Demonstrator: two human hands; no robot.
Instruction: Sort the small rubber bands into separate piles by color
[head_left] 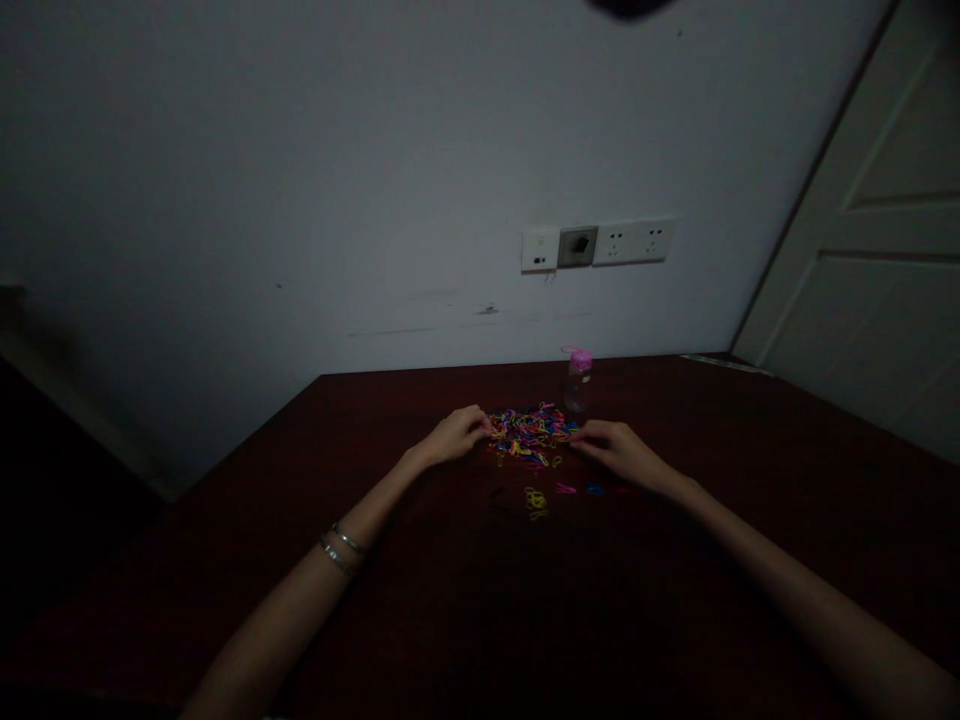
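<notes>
A pile of small coloured loops (525, 428) lies toward the table's far side, between both hands. The left hand (456, 436) touches its left edge, the right hand (611, 450) its right; both have fingers drawn narrow, but whether they grip loops I cannot tell. Yellow loops (535, 498) sit nearer. The tabletop (420, 620) stretches wide either side, its back edge along the wall (300, 200). Behind the pile stands a clear bottle (577, 390), pink-lidded, contents too dim.

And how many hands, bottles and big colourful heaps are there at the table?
Hands: 2, left hand and right hand
Bottle: 1
Colourful heap: 1, its pieces too jumbled to count
Total: 4
</notes>
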